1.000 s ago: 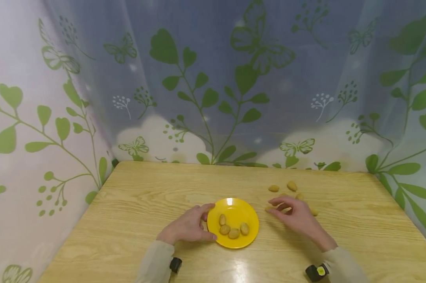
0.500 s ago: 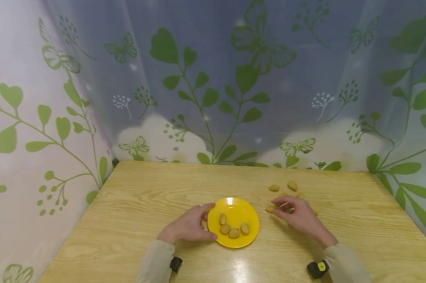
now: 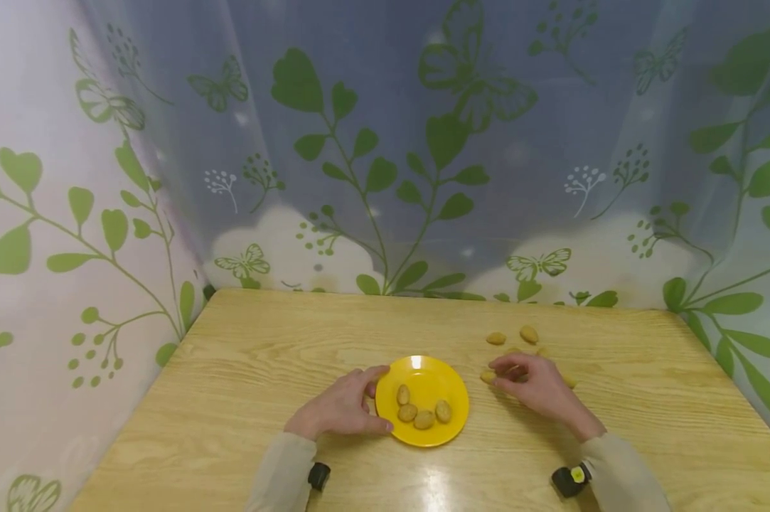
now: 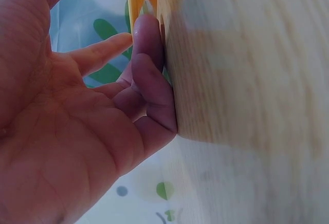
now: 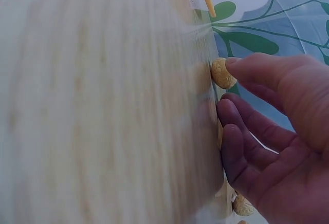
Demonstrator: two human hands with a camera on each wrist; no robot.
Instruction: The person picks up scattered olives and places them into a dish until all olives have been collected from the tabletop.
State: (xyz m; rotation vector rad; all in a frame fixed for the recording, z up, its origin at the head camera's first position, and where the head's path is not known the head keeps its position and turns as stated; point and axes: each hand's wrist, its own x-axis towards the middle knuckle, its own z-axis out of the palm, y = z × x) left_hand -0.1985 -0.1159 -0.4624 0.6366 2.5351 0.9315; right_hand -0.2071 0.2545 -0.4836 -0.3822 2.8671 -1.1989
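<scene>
My left hand (image 3: pixel 341 405) holds a yellow plate (image 3: pixel 448 377) by its left side, with thumb and forefinger spread along the rim. In the left wrist view several fingers (image 4: pixel 149 39) bend at the plate's edge, low on the table. Several tan oval nuts (image 3: pixel 424 419) lie on the plate's near half. My right hand (image 3: pixel 538 387), right of the plate, has its thumb and forefinger at a nut (image 3: pixel 488 376). The right wrist view has the thumb touching that wrinkled nut (image 5: pixel 222 73); the forefinger's contact is hidden.
More nuts lie on the wooden table (image 3: pixel 263 341) behind the right hand, including two nuts (image 3: pixel 528 334) toward the back; some are partly covered by the hand. A leaf-and-butterfly curtain (image 3: pixel 385 178) borders the table at the back and sides.
My right fingertips have drawn back slightly to the right, so more of the nut beside them shows. The left hand and plate stay in place.
</scene>
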